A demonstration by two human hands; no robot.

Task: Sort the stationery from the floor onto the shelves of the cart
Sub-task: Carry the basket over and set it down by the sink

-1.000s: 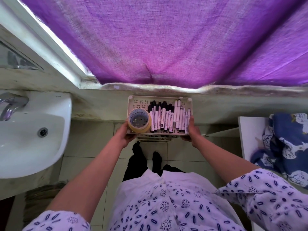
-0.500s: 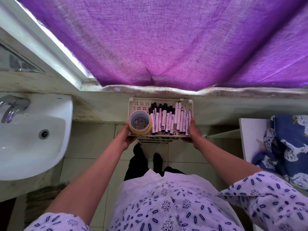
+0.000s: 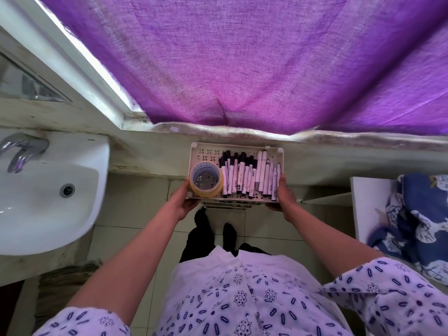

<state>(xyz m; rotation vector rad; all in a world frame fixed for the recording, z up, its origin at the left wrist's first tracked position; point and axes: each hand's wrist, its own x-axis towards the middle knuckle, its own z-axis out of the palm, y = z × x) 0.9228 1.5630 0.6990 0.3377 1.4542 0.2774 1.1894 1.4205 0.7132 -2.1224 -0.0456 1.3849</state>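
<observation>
A cream plastic cart (image 3: 208, 152) stands against the wall below the window, seen from above. Its top shelf holds a roll of yellowish tape (image 3: 206, 183) at the left and a row of several markers and pens (image 3: 249, 177) to the right. My left hand (image 3: 182, 199) grips the shelf's near left corner, thumb up by the tape roll. At the near right corner my right hand (image 3: 283, 195) grips the rim, thumb on the side. Lower shelves show only as edges under the top one.
A white washbasin (image 3: 46, 190) with a tap (image 3: 20, 149) juts out at left. A purple curtain (image 3: 254, 61) hangs above the sill. A white surface with blue patterned cloth (image 3: 417, 221) is at right. My feet (image 3: 214, 226) stand on the tiled floor before the cart.
Both hands keep their hold on the cart's top shelf. The view has shifted slightly; the cart sits a touch lower in frame.
</observation>
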